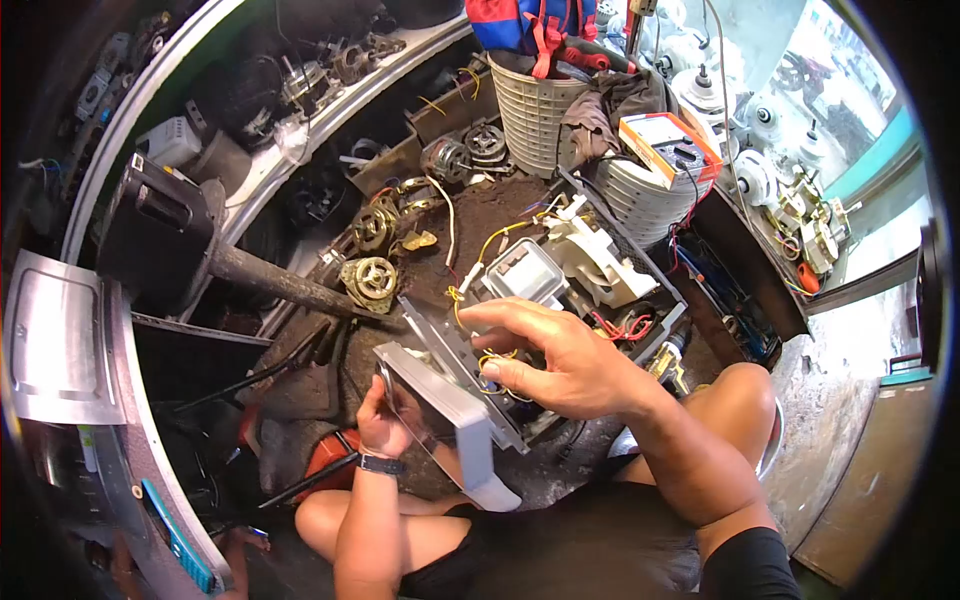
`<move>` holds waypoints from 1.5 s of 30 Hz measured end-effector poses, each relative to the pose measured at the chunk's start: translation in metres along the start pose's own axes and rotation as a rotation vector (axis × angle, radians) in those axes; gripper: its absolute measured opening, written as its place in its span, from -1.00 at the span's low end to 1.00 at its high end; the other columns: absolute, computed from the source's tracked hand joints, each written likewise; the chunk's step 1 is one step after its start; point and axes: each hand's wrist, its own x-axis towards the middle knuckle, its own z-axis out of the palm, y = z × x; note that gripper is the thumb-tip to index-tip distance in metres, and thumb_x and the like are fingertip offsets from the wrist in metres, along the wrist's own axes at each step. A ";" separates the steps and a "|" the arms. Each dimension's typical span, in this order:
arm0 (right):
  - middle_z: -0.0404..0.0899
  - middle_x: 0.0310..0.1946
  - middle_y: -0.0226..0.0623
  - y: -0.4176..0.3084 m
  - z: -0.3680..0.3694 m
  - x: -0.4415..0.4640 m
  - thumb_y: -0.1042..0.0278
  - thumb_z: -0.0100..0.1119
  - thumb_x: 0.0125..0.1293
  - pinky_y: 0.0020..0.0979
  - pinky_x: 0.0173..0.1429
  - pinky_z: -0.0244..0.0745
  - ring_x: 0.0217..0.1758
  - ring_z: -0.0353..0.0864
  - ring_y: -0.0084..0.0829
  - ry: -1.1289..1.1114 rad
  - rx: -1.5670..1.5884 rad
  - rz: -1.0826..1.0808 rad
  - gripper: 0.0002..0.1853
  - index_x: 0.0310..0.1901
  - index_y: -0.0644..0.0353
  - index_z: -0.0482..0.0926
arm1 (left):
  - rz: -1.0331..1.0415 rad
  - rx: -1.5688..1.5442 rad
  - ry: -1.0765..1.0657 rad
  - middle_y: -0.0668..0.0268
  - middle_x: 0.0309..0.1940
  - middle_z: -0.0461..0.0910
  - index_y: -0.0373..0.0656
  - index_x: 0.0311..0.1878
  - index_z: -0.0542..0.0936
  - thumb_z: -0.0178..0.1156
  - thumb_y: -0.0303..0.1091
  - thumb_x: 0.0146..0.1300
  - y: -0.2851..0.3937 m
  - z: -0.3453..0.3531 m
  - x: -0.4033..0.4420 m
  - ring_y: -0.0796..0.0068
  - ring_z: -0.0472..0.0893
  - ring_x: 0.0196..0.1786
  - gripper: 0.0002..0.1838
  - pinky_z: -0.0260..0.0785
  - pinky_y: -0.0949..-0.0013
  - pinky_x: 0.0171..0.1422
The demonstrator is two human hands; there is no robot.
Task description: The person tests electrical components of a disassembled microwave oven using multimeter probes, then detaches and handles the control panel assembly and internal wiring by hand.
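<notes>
A grey panel (435, 385) stands tilted at the near side of an opened appliance chassis. My left hand (385, 420) has its fingers wrapped round the panel's left edge. Over the chassis, my right hand (545, 355) is spread, with thumb and index finger apart near thin yellow wires (455, 294). Whether its fingertips touch a wire is unclear. Inside the chassis are a pale metal-cased box (524, 274), a white fan housing (597, 262) and red wires (628, 325).
Several motors, one a round coil (369, 283), lie at the back left. A ribbed bucket (535, 115) and an orange box (670, 148) are at the back. A black tool tray (725, 290) sits right. A metal post (290, 282) juts in from the left.
</notes>
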 end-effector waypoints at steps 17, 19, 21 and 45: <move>0.50 0.38 0.12 0.013 0.033 0.003 0.26 0.38 0.42 -0.11 0.49 0.47 0.39 0.56 0.07 -0.157 -0.147 -0.237 -0.27 0.54 0.29 0.33 | -0.142 -0.384 0.194 0.07 -0.05 0.73 -0.21 0.24 0.64 0.05 0.07 0.65 -0.074 0.034 -0.089 0.22 0.70 -0.10 -0.49 0.67 0.31 0.02; 0.56 0.33 0.09 0.011 0.032 0.007 0.28 0.33 0.47 -0.13 0.45 0.50 0.35 0.62 0.00 -0.192 -0.103 -0.131 -0.31 0.55 0.27 0.34 | -0.221 -0.556 0.142 0.00 0.04 0.61 -0.32 0.33 0.52 0.04 0.06 0.66 -0.090 0.042 -0.116 0.26 0.58 -0.04 -0.42 0.59 0.30 0.06; 0.58 0.36 -0.12 0.013 0.031 0.009 0.37 0.24 0.57 -0.27 0.45 0.49 0.38 0.59 -0.37 -0.213 -0.011 -0.060 -0.39 0.56 0.31 0.35 | -0.250 -0.654 0.161 0.00 0.07 0.57 -0.42 0.41 0.42 0.03 -0.02 0.67 -0.109 0.051 -0.131 0.31 0.52 -0.05 -0.40 0.56 0.38 0.01; 0.53 0.24 0.08 -0.009 -0.009 -0.020 0.43 0.32 0.40 -0.07 0.40 0.49 0.29 0.58 0.11 0.008 -0.324 -0.038 -0.42 0.42 0.25 0.44 | -0.488 -0.931 -0.053 0.13 0.25 0.53 -0.41 0.48 0.23 0.36 -0.20 0.47 -0.123 0.086 -0.138 0.45 0.61 -0.25 -0.26 0.52 0.51 -0.20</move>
